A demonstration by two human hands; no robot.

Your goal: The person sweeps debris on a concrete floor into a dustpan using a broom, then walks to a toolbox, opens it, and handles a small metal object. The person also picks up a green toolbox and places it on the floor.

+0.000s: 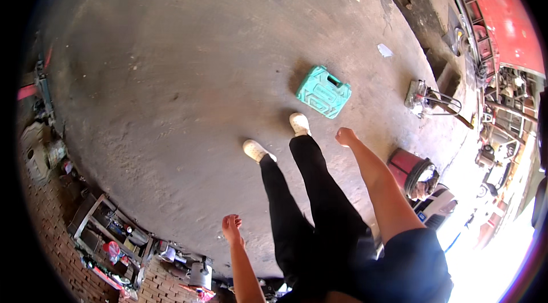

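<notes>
A turquoise plastic carrying case (323,92) lies flat on the concrete floor just beyond my feet, its handle toward the far right. Between it and my body hangs my right hand (345,136), curled into a loose fist above the floor. It is nearest to the case but apart from it, and nothing shows in it. Lower and to the left, my left hand (232,227) hangs with its fingers curled in and touches nothing. I stand in pale shoes (299,124) and black trousers.
To the right are a red bucket (403,166) and a metal stand with a looped handle (419,99). A ladder (478,29) lies by a red surface (514,12). At the lower left, a wooden frame (94,217) holds mixed items beside a white container (200,274).
</notes>
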